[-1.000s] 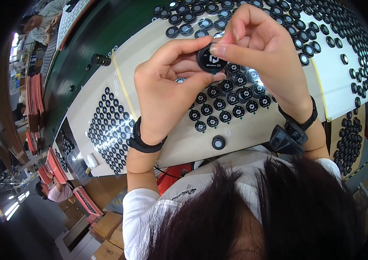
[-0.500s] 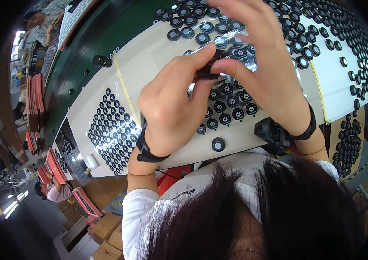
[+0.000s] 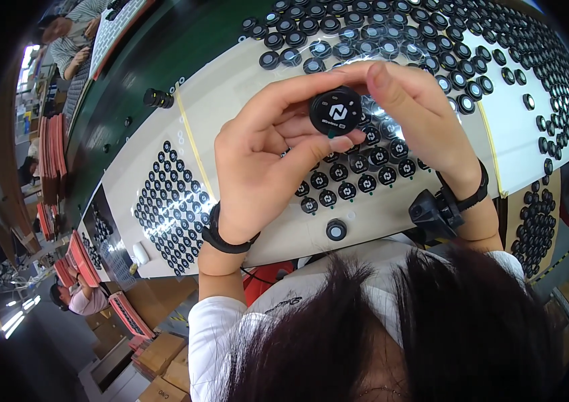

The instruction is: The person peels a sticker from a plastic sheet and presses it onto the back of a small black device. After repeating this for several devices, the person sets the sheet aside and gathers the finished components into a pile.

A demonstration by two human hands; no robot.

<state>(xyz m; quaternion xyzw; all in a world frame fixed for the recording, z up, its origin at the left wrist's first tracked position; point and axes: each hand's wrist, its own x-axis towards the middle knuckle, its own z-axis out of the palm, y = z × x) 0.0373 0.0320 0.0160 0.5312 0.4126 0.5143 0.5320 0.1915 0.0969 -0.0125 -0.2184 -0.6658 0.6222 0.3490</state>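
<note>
A round black disc device (image 3: pixel 336 110) with a white emblem on its face is held by my left hand (image 3: pixel 258 151). The left thumb presses its lower edge and the fingers curl around its far side. My right hand (image 3: pixel 425 117) is close on the right, thumb raised off the disc and fingers bent toward its far edge; whether they touch it is hidden. Beneath both hands lies a sheet of round black stickers (image 3: pixel 367 182) with white emblems and small green tabs, partly covered by the hands. One loose black disc (image 3: pixel 336 230) rests near the table's front edge.
Many black discs with pale centres (image 3: pixel 462 70) spread over the far and right table. On the left lies another sticker sheet (image 3: pixel 174 208). A small stack of black discs (image 3: pixel 158 98) stands by the green surface (image 3: pixel 130 74). Co-workers sit at the far left.
The black disc has turned from edge-on to face up, showing its emblem. My right thumb has lifted off it, and my right hand has lowered and opened somewhat.
</note>
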